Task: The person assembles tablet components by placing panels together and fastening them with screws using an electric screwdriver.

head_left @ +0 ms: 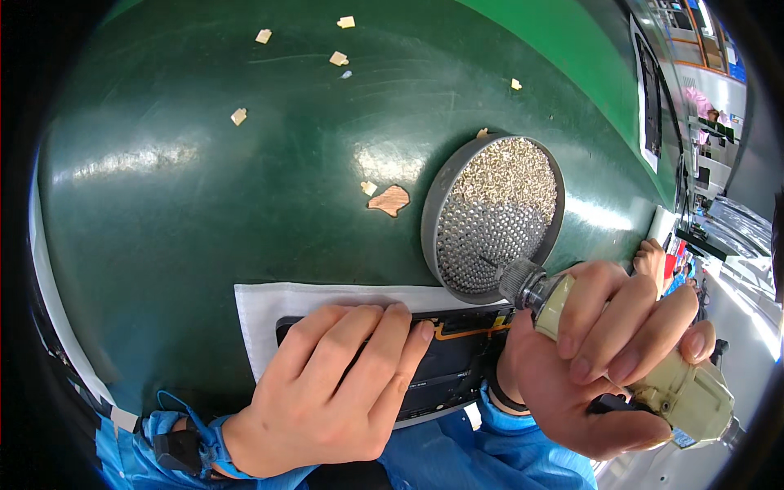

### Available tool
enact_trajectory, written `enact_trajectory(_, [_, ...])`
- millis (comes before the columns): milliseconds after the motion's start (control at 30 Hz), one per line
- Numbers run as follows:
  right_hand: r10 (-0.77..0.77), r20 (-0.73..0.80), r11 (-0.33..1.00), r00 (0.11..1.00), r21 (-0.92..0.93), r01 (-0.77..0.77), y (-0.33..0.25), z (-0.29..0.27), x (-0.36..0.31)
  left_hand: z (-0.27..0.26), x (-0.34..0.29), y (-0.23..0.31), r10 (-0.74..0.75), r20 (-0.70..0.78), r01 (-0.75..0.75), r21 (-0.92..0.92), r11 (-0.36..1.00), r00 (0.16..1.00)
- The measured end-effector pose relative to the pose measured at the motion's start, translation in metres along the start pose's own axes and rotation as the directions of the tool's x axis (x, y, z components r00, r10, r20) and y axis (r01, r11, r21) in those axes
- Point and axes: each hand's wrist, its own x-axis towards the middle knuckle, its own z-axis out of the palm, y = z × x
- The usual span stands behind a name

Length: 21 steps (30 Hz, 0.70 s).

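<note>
My right hand (604, 351) is wrapped round a pale yellow-green electric screwdriver (690, 392). Its metal nose (523, 282) reaches over the near right rim of a round grey screw tray (431, 237), with the thin bit over the holes. Small screws (506, 167) are heaped in the tray's far half; the near half shows a plate of many holes. My left hand (335, 384) lies across a black flat device housing (449, 371), fingers extended and tips near its far edge. An orange flex cable (457, 331) runs along that edge. The hand hides the housing's left part.
The housing lies on a white cloth (257, 314) on the green table (204, 229). Small cream tabs (339, 58) are scattered about, with a brown wood-grained piece (389, 201) left of the tray. Another person's hand (650, 263) shows at the right table edge.
</note>
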Motion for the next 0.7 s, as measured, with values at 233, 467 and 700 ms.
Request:
enact_trajectory(233, [0.021,0.001,1.000,1.000,0.012,-0.021,-0.007,-0.002,-0.003,0.001,-0.001,0.006,-0.007,-0.002,0.007,-0.011,1.000,1.000])
enact_trajectory(467, [-0.023,-0.027,0.998,0.999,-0.057,0.022,-0.012,-0.003,-0.011,0.004,-0.004,0.014,0.003,0.001,-0.003,0.020,1.000,1.000])
enact_trajectory(700, [0.028,0.030,0.999,0.999,-0.028,-0.027,-0.009,-0.003,-0.002,0.002,-0.001,0.003,-0.048,-0.009,0.048,-0.026,0.999,0.999])
